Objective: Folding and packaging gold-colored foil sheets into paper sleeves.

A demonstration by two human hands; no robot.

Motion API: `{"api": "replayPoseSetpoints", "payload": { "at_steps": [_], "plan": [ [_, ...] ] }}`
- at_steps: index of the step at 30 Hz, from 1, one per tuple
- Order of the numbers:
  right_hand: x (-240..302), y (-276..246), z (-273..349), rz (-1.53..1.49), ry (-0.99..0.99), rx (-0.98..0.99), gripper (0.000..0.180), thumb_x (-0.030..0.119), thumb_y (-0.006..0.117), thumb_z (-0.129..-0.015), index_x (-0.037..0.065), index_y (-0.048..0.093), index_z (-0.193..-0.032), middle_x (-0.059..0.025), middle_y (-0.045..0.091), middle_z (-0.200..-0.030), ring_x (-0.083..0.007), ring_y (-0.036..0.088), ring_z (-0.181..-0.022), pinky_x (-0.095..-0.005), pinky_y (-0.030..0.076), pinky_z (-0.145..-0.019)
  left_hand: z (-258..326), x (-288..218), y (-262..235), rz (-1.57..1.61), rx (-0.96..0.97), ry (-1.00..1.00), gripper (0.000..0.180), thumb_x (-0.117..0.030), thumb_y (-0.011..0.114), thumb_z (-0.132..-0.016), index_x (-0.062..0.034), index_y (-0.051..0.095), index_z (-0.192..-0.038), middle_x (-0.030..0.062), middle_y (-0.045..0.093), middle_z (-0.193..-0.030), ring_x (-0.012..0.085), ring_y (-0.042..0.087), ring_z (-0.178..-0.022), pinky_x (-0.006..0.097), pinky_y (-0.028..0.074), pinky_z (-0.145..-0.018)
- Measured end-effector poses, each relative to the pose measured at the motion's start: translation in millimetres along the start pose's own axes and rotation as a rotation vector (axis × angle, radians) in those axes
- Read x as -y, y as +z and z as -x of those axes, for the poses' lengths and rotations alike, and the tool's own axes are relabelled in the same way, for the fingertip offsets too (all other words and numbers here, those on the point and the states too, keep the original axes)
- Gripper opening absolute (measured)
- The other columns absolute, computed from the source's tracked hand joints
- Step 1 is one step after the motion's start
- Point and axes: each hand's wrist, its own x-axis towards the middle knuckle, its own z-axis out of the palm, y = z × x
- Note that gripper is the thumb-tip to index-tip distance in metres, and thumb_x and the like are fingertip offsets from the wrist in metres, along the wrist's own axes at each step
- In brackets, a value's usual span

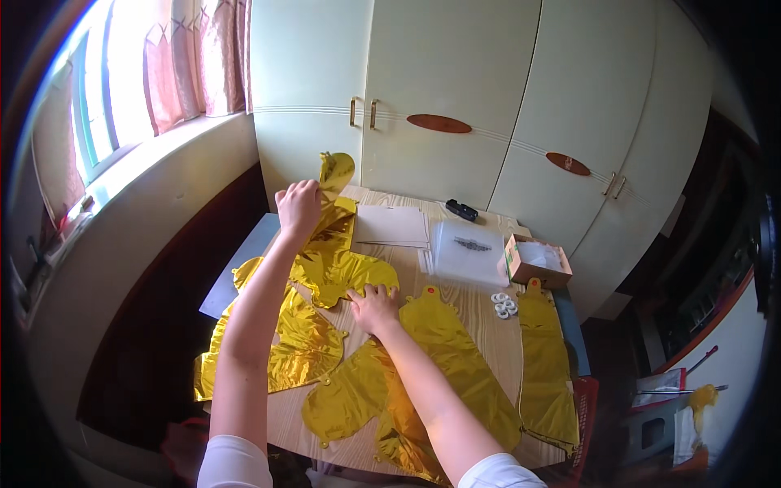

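Observation:
My left hand [298,208] is raised over the far left of the table, closed round part of a shiny gold foil balloon [340,267]. The rounded tip of that flat balloon stands up above my fist, and the rest hangs down to the tabletop. My right hand [375,309] lies with spread fingers on its near edge. Another flat gold balloon [305,350] lies crumpled under my left forearm. More gold foil balloons [455,350] are spread beneath and beside my right forearm, partly hidden by it. At the right edge lies a long, narrow folded gold balloon [547,366].
Behind the balloons are brown card sheets [390,225], clear plastic bags [468,252], a black object [462,210] and an open cardboard box [537,262] with white plastic inside. Small white rings [503,306] sit before the box. Cream cupboards [447,73] stand behind the wooden table [496,325].

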Motion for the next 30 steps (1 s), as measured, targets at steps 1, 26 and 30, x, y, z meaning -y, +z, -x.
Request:
{"api": "replayPoseSetpoints", "payload": {
  "at_steps": [1, 26, 30],
  "plan": [
    [-1, 1, 0, 0.0, 0.007, 0.037, 0.045, 0.039, 0.04, -0.099, 0.033, 0.044, -0.144, -0.0088, 0.047, -0.142, -0.0303, 0.041, -0.132, -0.0612, 0.022, -0.112, -4, -2, -3, -0.014, -0.018, 0.033, 0.014, -0.022, 0.055, -0.092, -0.011, 0.064, -0.088, 0.0041, 0.067, -0.092, 0.0237, 0.062, -0.096, 0.044, 0.04, -0.087],
    [-1, 4, -2, -0.007, 0.005, 0.037, 0.047, 0.039, 0.037, -0.099, 0.033, 0.042, -0.146, -0.0083, 0.043, -0.146, -0.03, 0.039, -0.135, -0.062, 0.018, -0.113, -45, 13, -49, -0.069, -0.02, 0.098, 0.011, -0.02, 0.061, -0.089, -0.0144, 0.071, -0.088, 0.0028, 0.071, -0.086, 0.021, 0.066, -0.089, 0.039, 0.041, -0.089],
    [-2, 9, -4, -0.024, 0.001, 0.022, 0.046, 0.039, 0.038, -0.099, 0.034, 0.044, -0.145, -0.0081, 0.043, -0.146, -0.0298, 0.039, -0.134, -0.0618, 0.018, -0.113, -49, 14, -51, -0.031, -0.147, 0.1, 0.011, -0.021, 0.062, -0.088, -0.015, 0.071, -0.087, 0.0025, 0.071, -0.086, 0.0216, 0.066, -0.089, 0.039, 0.041, -0.089]
  ]
}}
